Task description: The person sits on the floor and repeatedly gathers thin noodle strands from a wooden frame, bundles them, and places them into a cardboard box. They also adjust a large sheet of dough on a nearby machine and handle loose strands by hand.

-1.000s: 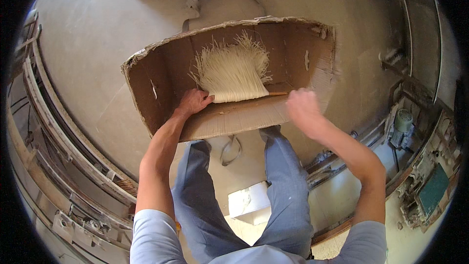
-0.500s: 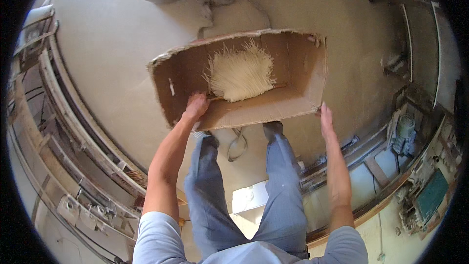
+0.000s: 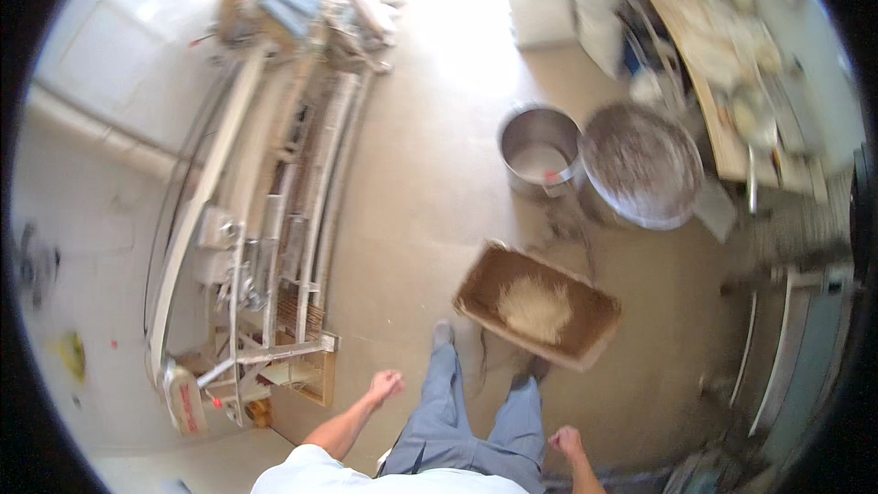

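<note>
Our bare left grip (image 3: 387,384) and bare right grip (image 3: 565,440) hang on either side of our blue-grey cloth trousers (image 3: 457,421). The fingers of both look curled inward, but they are blurred, and we cannot tell how tightly they close or whether anything is inside them. Both are well apart from the brown rectangular cardboard box (image 3: 590,338), which sits on the smooth tan floor (image 3: 402,220) just beyond our feet. Its walls slope and its rim is ragged. Inside it we see the bundle of thin, pale cream strands (image 3: 534,308), brushy and frayed at the edges.

Farther out stand a cylindrical silver metal pot (image 3: 521,142), with whitish matter at its bottom, and, just beside it, a wide round metal basin (image 3: 654,217), mottled grey-brown within. To the right runs a pale wooden bench (image 3: 732,165); to the left, a long frame of straight pale rails (image 3: 209,185). At the frame's near end, a rounded cream casing (image 3: 187,402) bears red marks, too blurred for us to read.
</note>
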{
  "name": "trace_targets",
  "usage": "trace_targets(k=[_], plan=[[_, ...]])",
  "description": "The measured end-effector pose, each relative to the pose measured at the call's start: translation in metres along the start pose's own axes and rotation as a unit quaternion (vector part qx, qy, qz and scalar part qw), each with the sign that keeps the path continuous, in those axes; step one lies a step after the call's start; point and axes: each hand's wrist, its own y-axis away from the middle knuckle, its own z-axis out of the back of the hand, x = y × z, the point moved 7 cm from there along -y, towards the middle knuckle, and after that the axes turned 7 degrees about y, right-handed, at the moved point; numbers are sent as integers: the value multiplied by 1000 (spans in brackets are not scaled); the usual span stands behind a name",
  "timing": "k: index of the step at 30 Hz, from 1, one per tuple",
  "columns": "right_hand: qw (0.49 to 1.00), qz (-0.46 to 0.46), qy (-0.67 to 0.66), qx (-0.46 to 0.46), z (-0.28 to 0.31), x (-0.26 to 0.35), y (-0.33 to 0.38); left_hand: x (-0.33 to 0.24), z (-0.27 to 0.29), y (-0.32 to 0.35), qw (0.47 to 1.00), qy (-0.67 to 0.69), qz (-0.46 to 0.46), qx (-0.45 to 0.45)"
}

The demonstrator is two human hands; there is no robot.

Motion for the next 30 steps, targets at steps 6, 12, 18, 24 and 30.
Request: trace_targets(k=[6, 12, 18, 24, 30], plan=[[989, -115, -89, 12, 79, 59, -4, 176, 56, 140, 969, 161, 182, -51], [999, -32, -8, 5, 71, 193, -5, 243, 85, 158, 941, 260, 213, -39], [991, 115, 59, 47, -36, 328, 11, 224, 174, 113, 920, 341, 189, -35], [988, 77, 104, 88, -144, 411, 30, 174, 310, 74, 913, 374, 136, -93], [901, 253, 320, 146, -187, 425, 48, 134, 372, 41, 868, 465, 106, -139]])
